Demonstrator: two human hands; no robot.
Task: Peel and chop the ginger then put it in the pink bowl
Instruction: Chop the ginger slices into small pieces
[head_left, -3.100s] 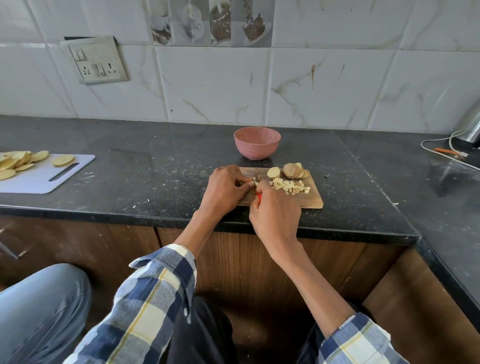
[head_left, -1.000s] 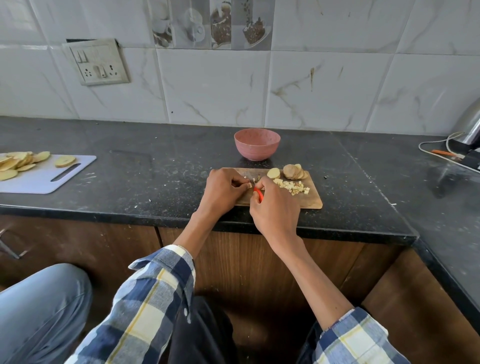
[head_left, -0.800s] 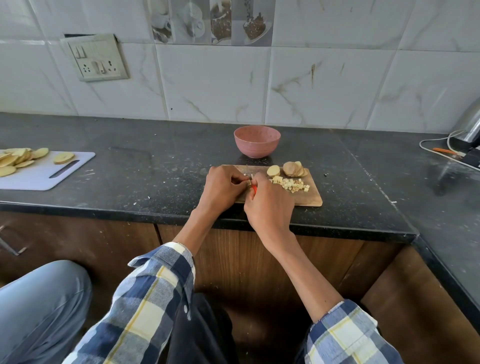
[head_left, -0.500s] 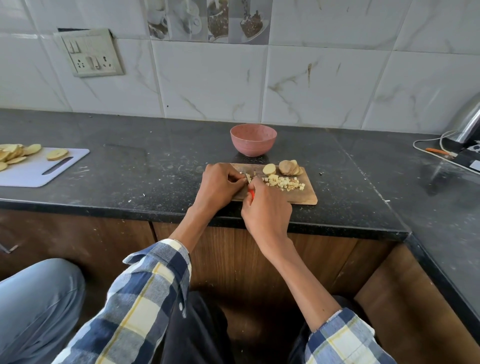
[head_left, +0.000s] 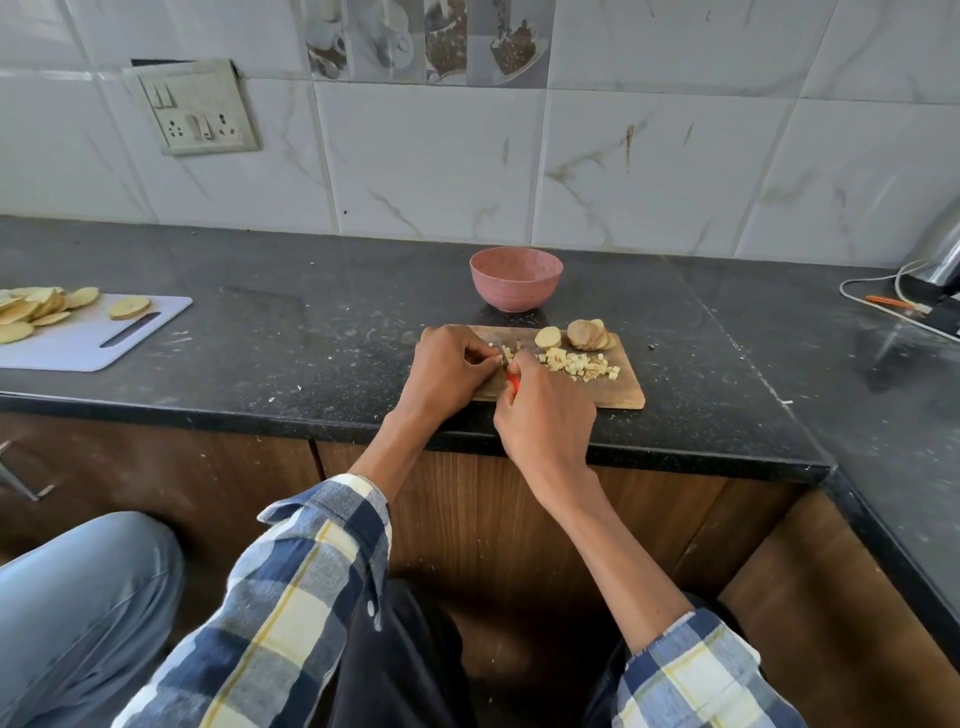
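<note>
Now, head view, line by line:
Left hand (head_left: 447, 371): we see its fingers curled, pinching a small ginger piece (head_left: 503, 355) down on the wooden cutting board (head_left: 618, 392), likely to steady it for the cut.
Right hand (head_left: 545, 410): wrapped round the red-handled knife (head_left: 513, 383); the blade is mostly hidden, just beside the left fingertips.
Chopped ginger (head_left: 579, 362): we find a heap of cubes just right of both hands, likely pushed clear of the cut.
Ginger slices (head_left: 584, 335): uncut, at the board's far edge.
Pink bowl (head_left: 516, 278): on the table (head_left: 311, 332) just behind the board, nothing visible inside.
Stage: we judge chopping partway done.
</note>
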